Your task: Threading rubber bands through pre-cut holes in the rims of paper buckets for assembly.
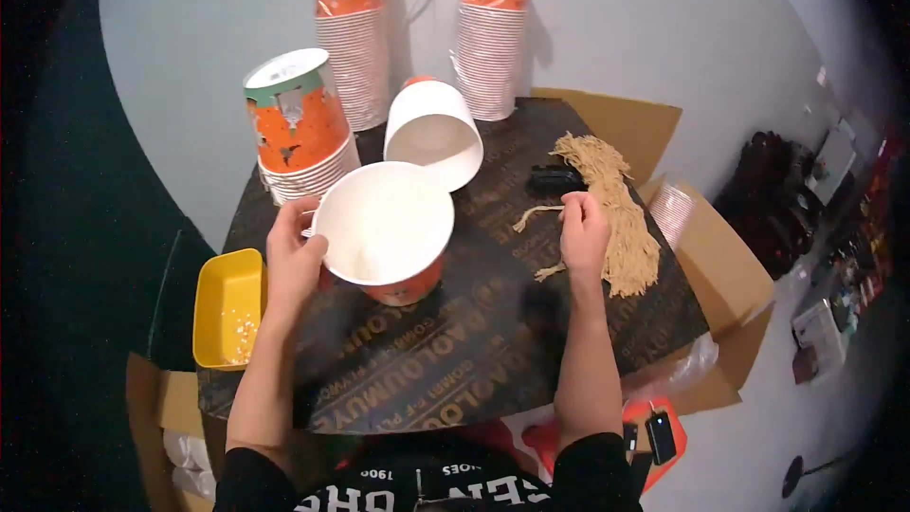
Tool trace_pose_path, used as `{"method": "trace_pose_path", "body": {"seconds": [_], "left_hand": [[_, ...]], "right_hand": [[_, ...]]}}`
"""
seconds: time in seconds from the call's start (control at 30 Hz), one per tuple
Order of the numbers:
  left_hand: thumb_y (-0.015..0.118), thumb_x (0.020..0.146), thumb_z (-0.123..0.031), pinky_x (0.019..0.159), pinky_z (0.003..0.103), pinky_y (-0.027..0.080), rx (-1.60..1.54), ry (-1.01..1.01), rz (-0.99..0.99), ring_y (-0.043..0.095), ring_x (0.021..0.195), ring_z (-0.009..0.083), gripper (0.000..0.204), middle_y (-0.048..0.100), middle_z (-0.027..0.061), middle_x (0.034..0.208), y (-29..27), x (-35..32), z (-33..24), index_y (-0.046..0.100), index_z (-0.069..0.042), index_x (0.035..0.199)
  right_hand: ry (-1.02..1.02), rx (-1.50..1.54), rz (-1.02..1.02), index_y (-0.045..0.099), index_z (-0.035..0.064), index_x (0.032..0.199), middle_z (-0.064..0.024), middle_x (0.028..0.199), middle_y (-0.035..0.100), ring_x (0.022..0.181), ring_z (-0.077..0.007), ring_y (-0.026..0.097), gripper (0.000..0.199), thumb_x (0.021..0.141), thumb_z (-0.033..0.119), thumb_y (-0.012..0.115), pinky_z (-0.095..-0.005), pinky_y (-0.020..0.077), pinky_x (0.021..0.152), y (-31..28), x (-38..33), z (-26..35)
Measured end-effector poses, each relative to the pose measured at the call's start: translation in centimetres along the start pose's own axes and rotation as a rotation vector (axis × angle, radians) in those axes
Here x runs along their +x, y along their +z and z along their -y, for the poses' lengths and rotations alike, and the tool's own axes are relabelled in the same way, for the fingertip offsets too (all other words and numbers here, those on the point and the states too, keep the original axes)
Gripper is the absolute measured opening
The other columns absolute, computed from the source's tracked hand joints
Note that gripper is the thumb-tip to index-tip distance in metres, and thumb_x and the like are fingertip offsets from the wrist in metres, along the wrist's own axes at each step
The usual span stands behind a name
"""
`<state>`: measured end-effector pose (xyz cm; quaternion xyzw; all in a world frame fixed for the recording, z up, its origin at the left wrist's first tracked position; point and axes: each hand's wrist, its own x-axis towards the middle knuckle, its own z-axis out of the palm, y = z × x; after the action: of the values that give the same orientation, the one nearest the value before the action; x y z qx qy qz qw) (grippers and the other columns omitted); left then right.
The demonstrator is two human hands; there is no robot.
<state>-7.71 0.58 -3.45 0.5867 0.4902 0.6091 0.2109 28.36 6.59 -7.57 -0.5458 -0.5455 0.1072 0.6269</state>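
- Single head view, worn high, looking steeply down over a dark table (455,360) from close above.
- Faces forward toward a pale wall (607,28) behind the table.
- Wide fisheye: edges bend, corners go black.
- Forearms enter from the lower edge.

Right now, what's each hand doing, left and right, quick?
Left hand: closed on the rim of the white-lined orange paper bucket.
Right hand: pinching a strand of the tan paper-twine bundle.
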Motion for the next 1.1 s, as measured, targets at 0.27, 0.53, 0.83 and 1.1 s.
{"method": "trace_pose_path", "body": {"seconds": [0.27, 0.53, 0.83, 1.1], "left_hand": [[0.049, 0.083, 0.0, 0.04, 0.027, 0.045, 0.078, -0.286, -0.012, 0.057, 0.049, 0.0141, 0.029, 0.061, 0.0133, 0.089, -0.5, -3.0, -1.3, 0.057, 0.004, 0.111], [0.06, 0.088, -0.009, 0.067, 0.037, 0.052, 0.553, 0.06, -0.075, 0.065, 0.073, 0.0321, 0.03, 0.061, 0.0243, 0.107, 0.3, -5.4, -2.7, 0.055, 0.005, 0.115], [0.054, 0.088, -0.004, 0.071, 0.041, 0.05, 0.53, 0.269, -0.155, 0.062, 0.082, 0.0359, 0.022, 0.058, 0.0203, 0.095, -0.1, -4.9, -1.7, 0.055, 0.005, 0.108], [0.056, 0.085, -0.001, 0.062, 0.037, 0.049, 0.502, 0.269, -0.165, 0.061, 0.075, 0.031, 0.018, 0.057, 0.0186, 0.093, -0.2, -4.8, -1.6, 0.056, 0.005, 0.102]], "right_hand": [[-0.014, -0.417, 0.253, 0.065, -0.0007, 0.088, -0.0203, 0.076, 0.063, 0.074, -0.0344, 0.063, 0.017, 0.088, 0.014, 0.058, -0.0405, 0.048, 0.066, -2.2, 1.2, -4.3], [-0.289, -0.356, 0.496, 0.07, 0.005, 0.09, -0.0151, 0.088, 0.063, 0.09, -0.0344, 0.059, 0.012, 0.082, 0.004, 0.061, -0.0413, 0.0471, 0.082, 0.4, 0.2, -5.8], [-0.303, -0.472, 0.527, 0.072, 0.0053, 0.092, -0.0146, 0.088, 0.058, 0.09, -0.0332, 0.055, 0.019, 0.083, -0.001, 0.057, -0.0426, 0.0461, 0.082, 1.5, -0.5, -6.7], [-0.364, -0.564, 0.535, 0.073, 0.0047, 0.092, -0.0148, 0.083, 0.058, 0.087, -0.0332, 0.057, 0.02, 0.08, 0.0, 0.058, -0.0403, 0.0479, 0.079, 1.2, -0.6, -5.7]]}}
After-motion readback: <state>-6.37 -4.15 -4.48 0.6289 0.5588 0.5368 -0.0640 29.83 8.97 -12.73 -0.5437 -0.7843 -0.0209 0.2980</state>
